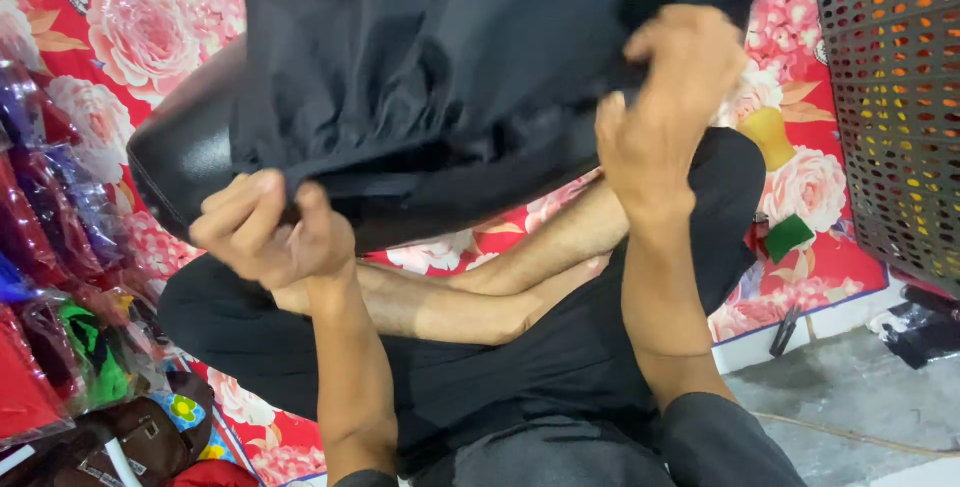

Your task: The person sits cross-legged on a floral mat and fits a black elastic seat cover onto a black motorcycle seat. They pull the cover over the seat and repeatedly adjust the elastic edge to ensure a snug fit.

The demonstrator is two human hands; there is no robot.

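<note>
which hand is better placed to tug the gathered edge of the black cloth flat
Probably the left hand: it already pinches the black cloth at its bunched lower edge. The right hand grips higher, at the side.

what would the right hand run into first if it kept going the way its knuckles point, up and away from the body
Likely the black garment that the right hand already grips; beyond it lies the red floral mat, though depth is unclear.

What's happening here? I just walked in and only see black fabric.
A person sitting cross-legged on a red floral mat holds up a black garment with both hands. The left hand grips its gathered lower edge, and the right hand clutches the other side higher up. A perforated basket stands to the right, and bagged colourful clothes lie to the left.
</note>
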